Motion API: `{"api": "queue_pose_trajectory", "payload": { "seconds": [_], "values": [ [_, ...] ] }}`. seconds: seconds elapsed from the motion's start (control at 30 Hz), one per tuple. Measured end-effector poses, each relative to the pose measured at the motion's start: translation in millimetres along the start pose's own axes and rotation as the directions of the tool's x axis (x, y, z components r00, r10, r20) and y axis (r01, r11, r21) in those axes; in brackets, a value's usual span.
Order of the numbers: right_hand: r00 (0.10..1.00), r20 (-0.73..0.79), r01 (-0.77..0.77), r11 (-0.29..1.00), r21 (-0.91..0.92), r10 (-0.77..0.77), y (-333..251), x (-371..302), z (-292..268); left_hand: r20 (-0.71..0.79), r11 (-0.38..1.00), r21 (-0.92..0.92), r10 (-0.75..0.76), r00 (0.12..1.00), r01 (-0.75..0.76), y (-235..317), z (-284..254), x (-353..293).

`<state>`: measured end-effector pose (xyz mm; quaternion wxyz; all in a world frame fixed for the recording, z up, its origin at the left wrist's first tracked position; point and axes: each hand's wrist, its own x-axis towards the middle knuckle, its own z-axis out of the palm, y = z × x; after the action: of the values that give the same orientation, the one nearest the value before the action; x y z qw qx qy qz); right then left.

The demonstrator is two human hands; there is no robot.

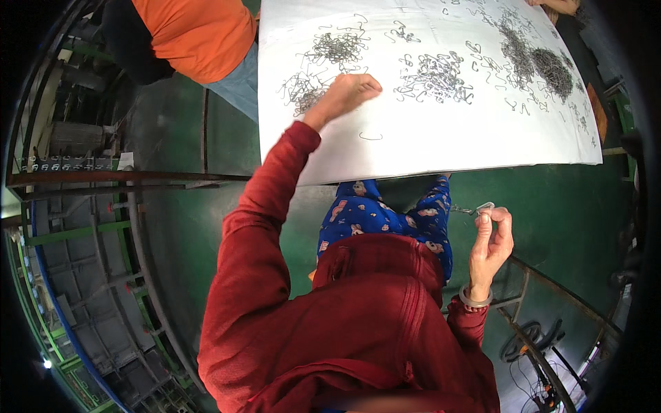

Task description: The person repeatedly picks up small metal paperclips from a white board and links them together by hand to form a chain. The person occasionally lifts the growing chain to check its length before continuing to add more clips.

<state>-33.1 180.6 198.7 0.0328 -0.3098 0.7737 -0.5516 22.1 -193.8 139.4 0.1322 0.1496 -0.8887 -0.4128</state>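
Observation:
Over the white-covered table [427, 141], my left hand [346, 93] is closed with its fingertips together; whatever is in them, if anything, I cannot make out. Beside its wrist lies a loose pile of dark wire hooks [301, 89], and just beyond it is a denser hook pile [337, 47]. One single wire hook [371, 137] lies apart on the white surface, nearer to me. Off the table's near edge, at the right, my right hand [492, 244] pinches small metal hooks [484, 208] between thumb and fingers. A short linked piece hangs out to their left.
More hooks form a pile [435, 77] mid-table and a dark heap [553, 72] at the right. A person in an orange top [196, 34] stands at the far left; another person's hand [559, 5] shows at the far right. Metal rails [124, 177] run along the left.

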Motion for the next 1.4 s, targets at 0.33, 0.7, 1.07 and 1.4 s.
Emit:
{"api": "queue_pose_trajectory", "payload": {
  "seconds": [0.33,0.7,1.07,1.4],
  "values": [
    [0.996,-0.042,-0.077,0.997,0.009,0.078,21.2,-7.4,21.4,0.11,0.636,-0.771,0.106,0.988,0.018,152.2,106.5,-78.2],
    [0.992,-0.001,0.121,0.979,-0.167,-0.122,14.3,-5.2,23.4,-0.108,0.813,-0.557,0.132,0.985,-0.17,166.2,118.4,-87.4],
    [0.954,0.264,0.181,0.974,-0.139,-0.14,69.6,102.6,66.5,-0.169,0.856,-0.413,0.264,0.95,-0.311,161.8,106.4,-95.4],
    [0.611,0.687,0.745,0.579,-0.331,-0.394,115.0,209.5,152.7,-0.118,0.886,-0.399,0.208,0.971,-0.238,153.9,103.7,-103.4]
  ]
}}
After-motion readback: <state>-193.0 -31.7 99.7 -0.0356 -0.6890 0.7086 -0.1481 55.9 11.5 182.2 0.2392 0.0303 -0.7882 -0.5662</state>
